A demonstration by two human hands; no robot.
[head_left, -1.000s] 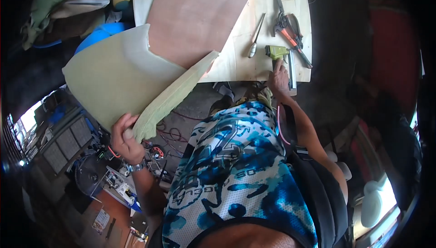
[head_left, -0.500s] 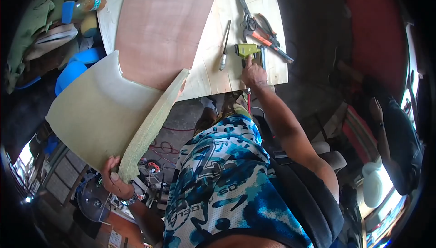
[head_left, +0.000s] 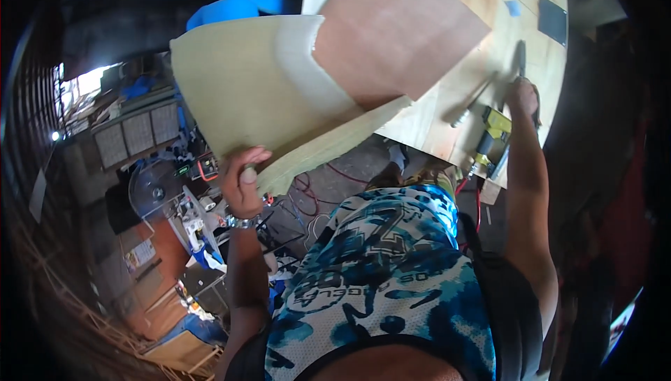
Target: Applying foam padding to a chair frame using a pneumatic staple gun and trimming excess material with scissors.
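My left hand is closed on the near edge of a yellowish foam sheet, thumb on top. The sheet has a pale whitish band and a folded, thick strip along its near side. It lies partly over a thin brown plywood panel on the wooden table. My right hand is closed around a pair of metal shears, whose blades point away from me; the hand hides most of the handles. Just nearer to me lies a green staple gun with a red hose. To its left is a screwdriver-like tool with a pale handle.
The pale wooden table ends close in front of me. A dark rectangular piece and a small blue scrap lie at its far right. Red hoses trail on the floor. A fan stands at the left.
My right hand has left the staple gun and moved farther out onto the shears. My left hand still holds the foam sheet. The view has swung leftward.
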